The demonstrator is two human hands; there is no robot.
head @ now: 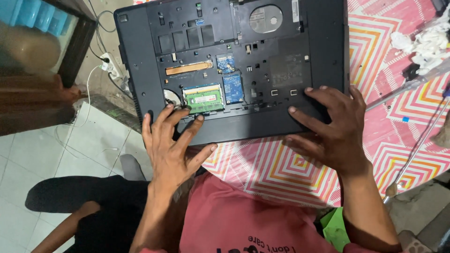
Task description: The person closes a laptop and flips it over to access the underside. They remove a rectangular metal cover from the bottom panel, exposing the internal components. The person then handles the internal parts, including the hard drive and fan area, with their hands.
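This looks like a makeshift repair corner in a home; an opened laptop (234, 65) with its circuit boards bared lies on a tabletop covered by a pink zigzag-patterned cloth (398, 98); long screwdrivers (412, 154) and crumpled white rags (429, 44) lie on that cloth; below are white floor tiles (56, 159), with a power strip (111, 65) and loose cables by a rough wall.
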